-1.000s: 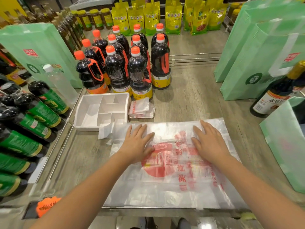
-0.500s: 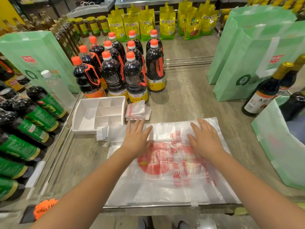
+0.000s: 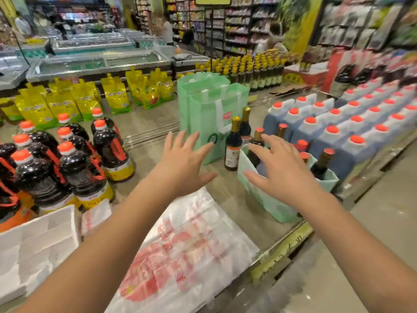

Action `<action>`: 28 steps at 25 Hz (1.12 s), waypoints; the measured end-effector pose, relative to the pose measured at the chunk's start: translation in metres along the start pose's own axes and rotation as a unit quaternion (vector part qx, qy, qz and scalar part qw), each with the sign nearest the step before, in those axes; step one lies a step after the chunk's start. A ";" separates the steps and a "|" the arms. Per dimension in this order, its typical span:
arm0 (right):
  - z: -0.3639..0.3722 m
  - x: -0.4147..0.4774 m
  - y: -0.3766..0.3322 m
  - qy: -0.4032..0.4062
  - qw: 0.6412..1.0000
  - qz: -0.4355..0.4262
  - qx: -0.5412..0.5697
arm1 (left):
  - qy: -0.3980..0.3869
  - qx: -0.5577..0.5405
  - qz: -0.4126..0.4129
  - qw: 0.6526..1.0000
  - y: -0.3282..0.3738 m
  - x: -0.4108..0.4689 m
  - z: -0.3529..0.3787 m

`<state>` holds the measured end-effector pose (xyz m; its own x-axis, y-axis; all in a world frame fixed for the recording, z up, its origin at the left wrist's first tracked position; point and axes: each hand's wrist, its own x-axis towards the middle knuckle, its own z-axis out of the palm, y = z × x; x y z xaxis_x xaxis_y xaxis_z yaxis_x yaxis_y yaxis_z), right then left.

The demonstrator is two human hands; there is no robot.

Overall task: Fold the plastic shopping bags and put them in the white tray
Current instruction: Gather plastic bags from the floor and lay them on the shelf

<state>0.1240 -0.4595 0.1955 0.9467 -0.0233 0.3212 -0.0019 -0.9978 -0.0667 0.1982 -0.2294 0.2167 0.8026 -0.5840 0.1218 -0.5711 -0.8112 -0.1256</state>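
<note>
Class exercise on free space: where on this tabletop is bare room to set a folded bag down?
Bare tabletop between the soy bottles and tall green bags; a strip between plastic bag and low green bag. Left side crowded.

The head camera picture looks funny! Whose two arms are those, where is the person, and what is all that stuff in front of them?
Those arms belong to a person wearing a small camera on their head, so you see what they see in a shop. The left hand and right hand are both open, fingers spread, up in the air, holding nothing. Below them a plastic bag with red print lies flat on the counter. To its left sits a white tray with compartments. Dark bottles with orange caps and green bags stand around.
</note>
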 end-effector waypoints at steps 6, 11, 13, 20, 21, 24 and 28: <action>-0.059 -0.143 0.096 0.064 0.967 0.244 -0.046 | 0.087 -0.056 0.244 0.964 0.157 0.039 -0.023; -0.089 -0.266 0.182 0.043 0.906 0.415 -0.077 | 0.087 -0.071 0.389 0.914 0.312 0.054 -0.026; -0.092 -0.312 0.225 0.048 0.877 0.470 -0.084 | 0.074 -0.065 0.436 0.894 0.384 0.061 -0.026; -0.125 -0.413 0.404 0.027 0.824 0.560 -0.079 | 0.026 -0.036 0.514 0.857 0.632 0.128 -0.024; -0.131 -0.421 0.432 0.018 0.824 0.561 -0.078 | 0.019 -0.033 0.516 0.856 0.663 0.140 -0.027; -0.146 -0.432 0.505 -0.008 0.825 0.561 -0.073 | 0.008 -0.013 0.517 0.856 0.735 0.174 -0.033; -0.154 -0.432 0.594 -0.004 0.821 0.567 -0.069 | 0.002 -0.012 0.525 0.851 0.814 0.222 -0.033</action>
<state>-0.3358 -1.0514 0.1631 0.3141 -0.9418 0.1199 -0.9189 -0.3334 -0.2109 -0.0945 -1.0206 0.1740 -0.1537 -0.9873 -0.0412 -0.9763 0.1581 -0.1478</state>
